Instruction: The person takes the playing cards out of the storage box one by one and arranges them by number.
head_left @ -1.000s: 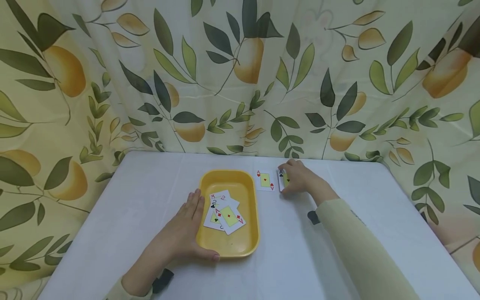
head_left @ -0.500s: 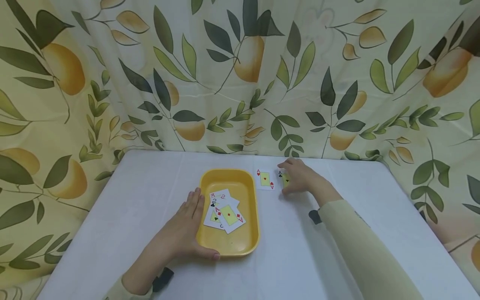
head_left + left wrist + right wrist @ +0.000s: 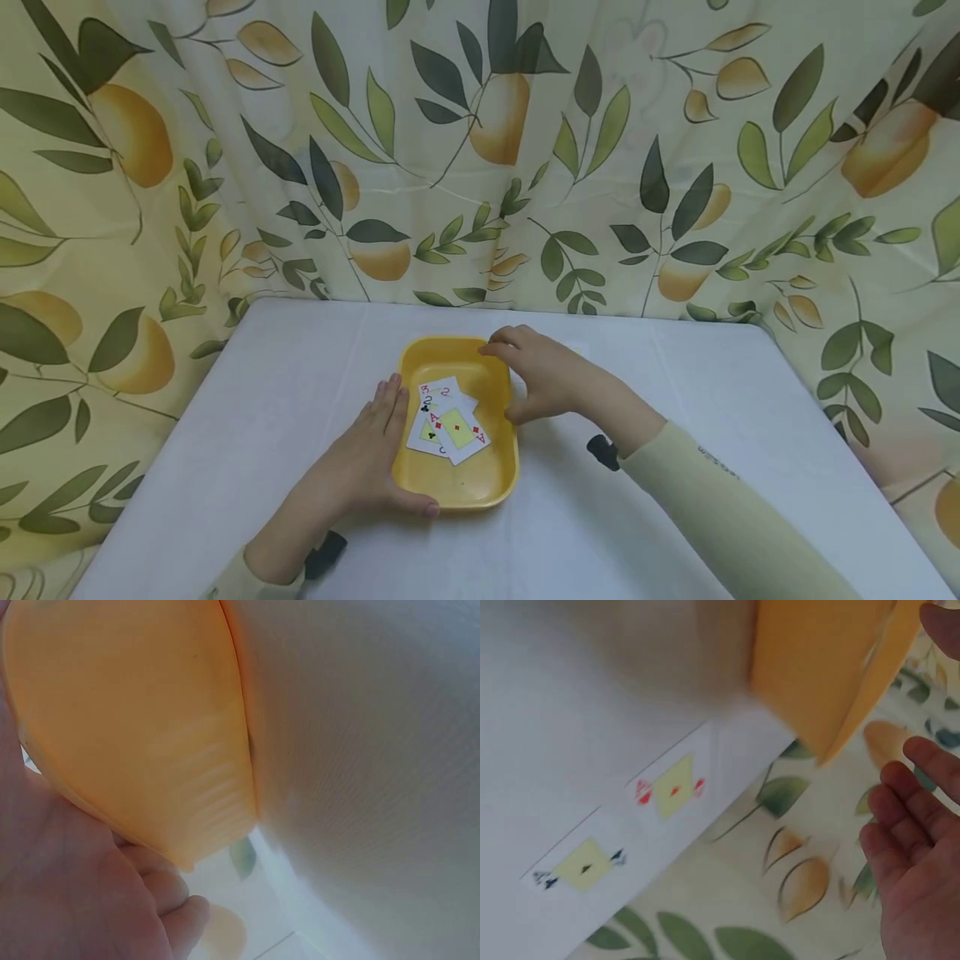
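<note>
A yellow tray (image 3: 472, 487) lies on the table, with several playing cards in it. On top is the ace of diamonds (image 3: 457, 428); the two of clubs (image 3: 417, 440) is partly under it. My left hand (image 3: 363, 467) rests along the tray's left side, fingers straight and thumb at the near rim. My right hand (image 3: 551, 377) is over the tray's right rim, fingers spread from the thumb and nothing between them. In the right wrist view, the ace of hearts (image 3: 673, 787) and ace of clubs (image 3: 583, 866) lie on the table. My right hand hides them in the head view.
The white-covered table (image 3: 300, 375) has its far edge just beyond the tray and the two aces. Behind it hangs a curtain (image 3: 450, 208) printed with fruit and leaves. A dark band piece (image 3: 602, 452) shows below my right wrist.
My right hand has left the ace of clubs and moved left to the tray's right rim, passing over the ace of hearts. My left hand and the tray stay put.
</note>
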A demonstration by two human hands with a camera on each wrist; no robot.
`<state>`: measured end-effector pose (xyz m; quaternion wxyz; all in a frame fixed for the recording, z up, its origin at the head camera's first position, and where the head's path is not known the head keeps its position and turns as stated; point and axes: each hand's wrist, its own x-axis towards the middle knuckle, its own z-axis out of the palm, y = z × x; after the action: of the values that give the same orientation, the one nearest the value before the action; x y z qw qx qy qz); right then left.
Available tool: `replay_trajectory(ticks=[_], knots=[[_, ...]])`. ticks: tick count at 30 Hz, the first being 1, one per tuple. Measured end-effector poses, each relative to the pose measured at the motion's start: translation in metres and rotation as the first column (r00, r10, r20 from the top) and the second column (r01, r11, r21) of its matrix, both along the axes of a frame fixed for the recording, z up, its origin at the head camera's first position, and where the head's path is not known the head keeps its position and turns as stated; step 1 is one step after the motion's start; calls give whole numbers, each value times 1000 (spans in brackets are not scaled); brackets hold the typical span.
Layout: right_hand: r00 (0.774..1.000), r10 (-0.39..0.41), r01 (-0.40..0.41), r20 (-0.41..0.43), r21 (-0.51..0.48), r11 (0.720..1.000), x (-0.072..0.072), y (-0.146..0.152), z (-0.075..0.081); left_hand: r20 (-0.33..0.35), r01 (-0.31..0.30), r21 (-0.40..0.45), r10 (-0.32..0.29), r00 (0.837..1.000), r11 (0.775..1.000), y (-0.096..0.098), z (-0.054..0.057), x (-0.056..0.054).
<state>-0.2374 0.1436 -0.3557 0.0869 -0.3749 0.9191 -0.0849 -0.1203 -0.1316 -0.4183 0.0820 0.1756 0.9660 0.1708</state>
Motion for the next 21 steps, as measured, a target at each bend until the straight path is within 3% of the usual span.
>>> replay_trajectory(ticks=[8, 21], knots=[[991, 103, -108, 82, 59, 992, 20, -29, -14, -14, 17, 3, -17, 1000, 1000, 0, 0, 0], [970, 219, -237, 101, 214, 948, 25, -59, -42, -33, 38, 19, -37, 999, 999, 0, 0, 1]])
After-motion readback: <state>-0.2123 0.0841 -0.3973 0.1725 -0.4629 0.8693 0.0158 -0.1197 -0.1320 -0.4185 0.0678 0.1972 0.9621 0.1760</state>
